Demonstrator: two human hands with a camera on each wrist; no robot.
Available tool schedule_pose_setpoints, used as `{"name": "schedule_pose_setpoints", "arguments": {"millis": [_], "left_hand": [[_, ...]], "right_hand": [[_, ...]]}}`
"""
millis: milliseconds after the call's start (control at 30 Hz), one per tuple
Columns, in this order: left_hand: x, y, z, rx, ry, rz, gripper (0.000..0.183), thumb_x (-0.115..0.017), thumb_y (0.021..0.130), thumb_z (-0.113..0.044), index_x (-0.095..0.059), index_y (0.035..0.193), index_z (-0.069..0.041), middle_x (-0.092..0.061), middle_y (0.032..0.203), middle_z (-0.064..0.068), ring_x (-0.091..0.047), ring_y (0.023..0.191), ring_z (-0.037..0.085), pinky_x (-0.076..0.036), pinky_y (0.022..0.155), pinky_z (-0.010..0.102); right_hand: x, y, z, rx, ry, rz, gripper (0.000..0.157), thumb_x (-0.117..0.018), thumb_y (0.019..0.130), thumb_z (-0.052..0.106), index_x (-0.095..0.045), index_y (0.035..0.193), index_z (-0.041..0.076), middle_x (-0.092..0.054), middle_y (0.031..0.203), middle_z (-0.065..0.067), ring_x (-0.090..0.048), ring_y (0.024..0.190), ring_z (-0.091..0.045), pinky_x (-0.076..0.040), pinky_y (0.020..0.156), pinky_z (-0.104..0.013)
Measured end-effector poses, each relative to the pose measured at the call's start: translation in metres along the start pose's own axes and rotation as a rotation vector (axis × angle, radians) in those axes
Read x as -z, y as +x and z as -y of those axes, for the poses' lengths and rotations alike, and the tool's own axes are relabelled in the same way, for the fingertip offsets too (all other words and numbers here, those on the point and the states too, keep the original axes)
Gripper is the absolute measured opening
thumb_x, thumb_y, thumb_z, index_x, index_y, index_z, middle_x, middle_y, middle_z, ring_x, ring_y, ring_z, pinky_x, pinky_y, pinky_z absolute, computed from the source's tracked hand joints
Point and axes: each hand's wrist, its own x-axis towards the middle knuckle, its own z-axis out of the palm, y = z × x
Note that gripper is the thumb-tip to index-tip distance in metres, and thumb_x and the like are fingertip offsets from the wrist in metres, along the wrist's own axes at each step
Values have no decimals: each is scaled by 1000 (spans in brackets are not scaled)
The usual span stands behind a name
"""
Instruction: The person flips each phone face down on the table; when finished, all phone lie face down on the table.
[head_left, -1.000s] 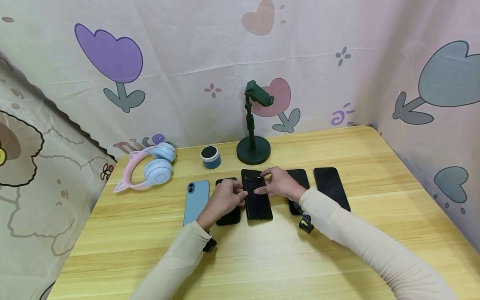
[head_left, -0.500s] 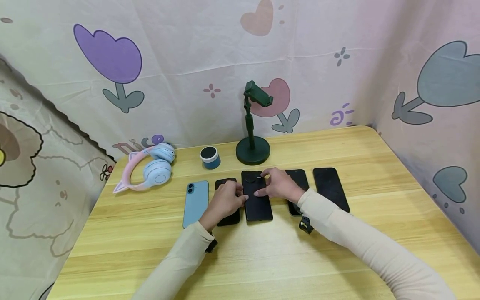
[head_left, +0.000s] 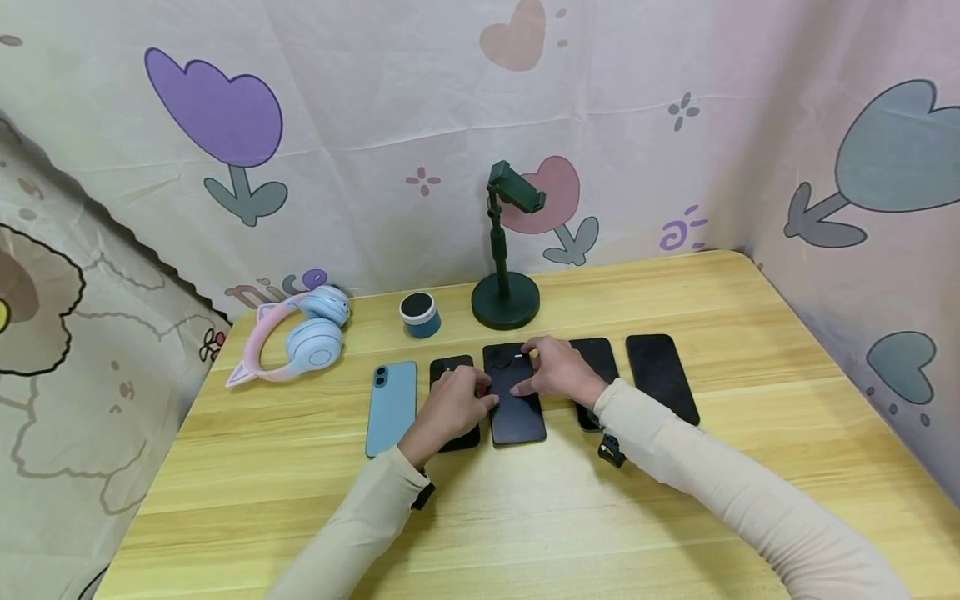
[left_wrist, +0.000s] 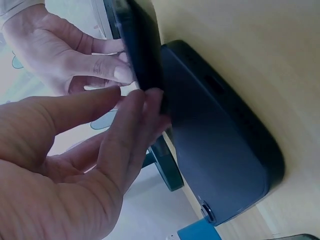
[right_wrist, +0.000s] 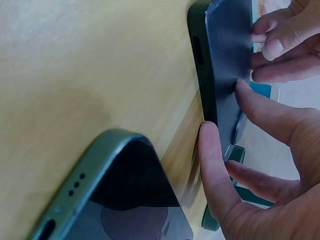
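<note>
Head view — both hands on the middle black phone (head_left: 514, 398).
Left hand (head_left: 450, 407) and right hand (head_left: 553, 371) pinch its edges (fingers curled); it lies on the counter (head_left: 525, 508), mid-row.

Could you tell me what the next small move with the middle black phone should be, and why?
Probably lift the phone clear of the table. The left hand pinches its left edge and the right hand its right edge, and the wrist views suggest that edge is already off the wood, with other phones lying close on both sides.
</note>
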Motion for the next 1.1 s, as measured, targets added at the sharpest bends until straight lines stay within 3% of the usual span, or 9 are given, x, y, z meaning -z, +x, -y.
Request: {"name": "schedule_pose_setpoints", "arguments": {"millis": [100,200,433,667,733,1100], "left_hand": [[0,-1,-2,-1,-1,6,30,-74,94,-15,-73,120,0,-73,108,12,-67,105,30,-45,103,53],[0,-1,-2,10,7,3,32,-74,94,-16,-72,121,0,-72,112,13,-66,107,29,-49,98,51],[1,-1,-2,11,5,-8,35,-74,95,-17,-71,125,0,-71,117,15,-67,80,18,-55,70,36],[-2,1,-9,1,-27,17,32,-73,95,-18,-72,122,-1,-74,113,12,-71,100,24,-58,83,41],[-3,2,-12,-7,-37,30,31,-73,95,-19,-73,121,-1,-75,108,10,-71,98,23,-57,84,42],[-20,15,-32,-66,-87,57,28,-74,95,-20,-74,117,-2,-76,101,7,-72,94,19,-57,84,40]], "right_hand": [[0,-1,0,2,0,-1,75,-92,76,20,-57,138,-4,-57,71,-4,-47,54,-14,-36,54,-28],[1,-2,0,2,1,1,74,-91,77,20,-57,138,-5,-57,73,-4,-47,55,-13,-37,54,-28],[5,-6,1,-10,16,18,68,-89,80,19,-58,136,-3,-59,78,-5,-50,60,-16,-39,58,-29],[18,-14,0,5,-1,20,62,-88,81,21,-62,133,-1,-69,104,-14,-65,91,-25,-55,76,-39],[23,-16,-1,7,-10,10,61,-87,82,22,-63,133,-1,-68,112,-16,-65,100,-28,-56,82,-42],[54,-30,-23,4,-75,-51,56,-83,85,21,-63,129,-7,-70,106,-17,-66,94,-26,-55,84,-45]]}}
